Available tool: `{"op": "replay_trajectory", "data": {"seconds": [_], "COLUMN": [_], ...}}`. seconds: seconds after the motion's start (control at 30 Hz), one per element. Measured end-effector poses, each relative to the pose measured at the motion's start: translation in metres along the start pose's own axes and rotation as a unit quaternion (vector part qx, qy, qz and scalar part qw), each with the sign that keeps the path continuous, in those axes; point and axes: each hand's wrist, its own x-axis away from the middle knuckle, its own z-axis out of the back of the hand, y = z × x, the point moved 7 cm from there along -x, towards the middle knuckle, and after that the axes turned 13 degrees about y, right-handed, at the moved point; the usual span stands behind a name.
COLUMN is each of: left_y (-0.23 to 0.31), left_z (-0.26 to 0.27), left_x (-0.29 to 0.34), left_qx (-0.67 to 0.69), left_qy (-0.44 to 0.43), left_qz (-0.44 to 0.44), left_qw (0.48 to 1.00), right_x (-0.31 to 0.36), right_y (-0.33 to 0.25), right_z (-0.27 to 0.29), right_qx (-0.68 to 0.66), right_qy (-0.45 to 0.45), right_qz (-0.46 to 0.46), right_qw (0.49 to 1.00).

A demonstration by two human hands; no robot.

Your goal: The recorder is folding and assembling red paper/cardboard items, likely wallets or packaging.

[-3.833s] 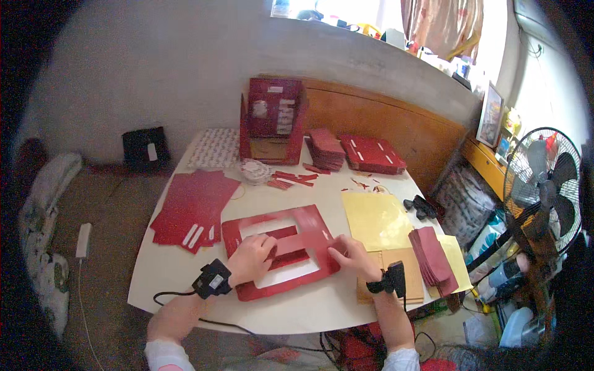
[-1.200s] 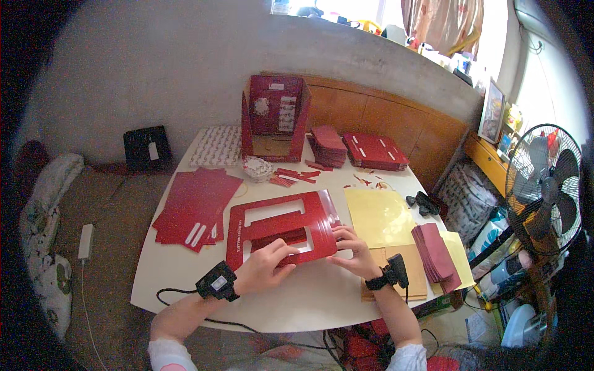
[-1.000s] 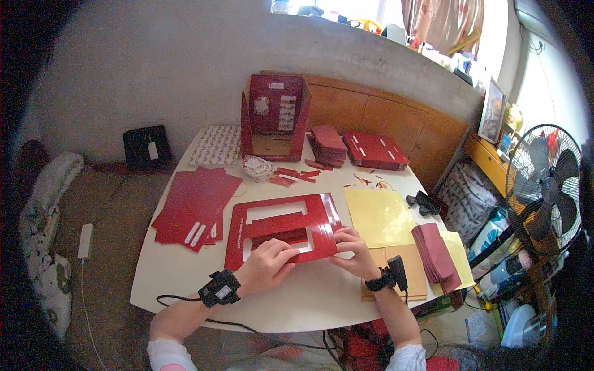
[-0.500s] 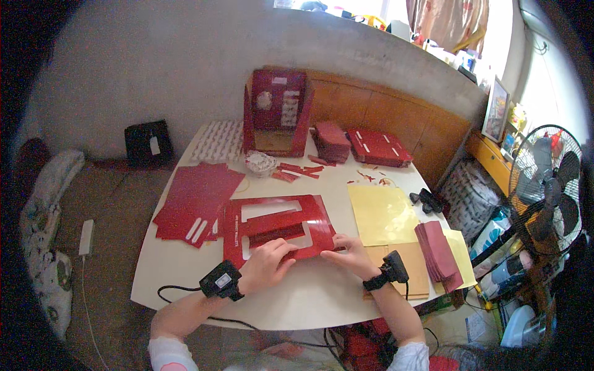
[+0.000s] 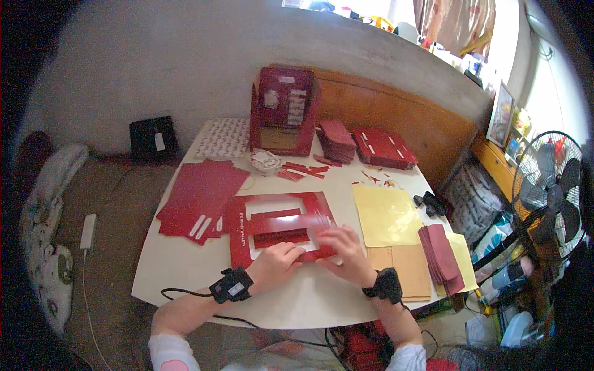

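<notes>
A red flat cardboard package [image 5: 238, 238] with a large cut-out window lies on the white table in front of me. Inside its window a dark red folded piece [image 5: 281, 238] shows. At the package's near edge my left hand [image 5: 275, 267] has its fingers bent together over the rim, thumb beside them. My right hand [image 5: 345, 252] is over the near right corner, its fingers pointing left and smeared by motion. Whether it grips the corner cannot be made out. Both wrists wear black strapped devices.
Red sheets [image 5: 201, 191] spread at the left. Behind stand a red windowed box [image 5: 284, 108], a stack of dark red pieces [image 5: 337, 141], a red stack [image 5: 383, 148] and scraps [image 5: 303, 170]. Yellow sheets [image 5: 387, 213] and dark red strips [image 5: 440, 256] lie right, near a fan [image 5: 547, 191].
My right hand has moved from the package's right edge a little to the left, over its corner. My left hand stays at the near edge. The whole view has shifted slightly.
</notes>
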Motion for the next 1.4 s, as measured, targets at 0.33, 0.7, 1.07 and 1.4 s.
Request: {"op": "replay_trajectory", "data": {"seconds": [0.33,0.7,1.07,1.4], "left_y": [0.027,-0.005,-0.009,0.001], "left_z": [0.012,0.01,-0.004,-0.001], "left_x": [-0.005,0.002,0.011,0.008], "left_qx": [-0.105,-0.089,0.003,0.047], "left_qy": [0.112,-0.027,-0.248,-0.234], "left_qz": [-0.178,-0.077,-0.013,-0.041], "left_qw": [0.972,0.993,0.969,0.97], "right_x": [0.01,0.012,0.012,0.011], "right_y": [-0.004,-0.003,-0.014,-0.018], "right_z": [-0.028,-0.021,-0.038,-0.049], "right_qx": [0.026,0.017,-0.008,-0.027], "right_qy": [-0.071,-0.114,-0.221,-0.289], "right_qz": [0.022,-0.008,0.06,0.065], "right_qw": [0.997,0.993,0.973,0.955]}}
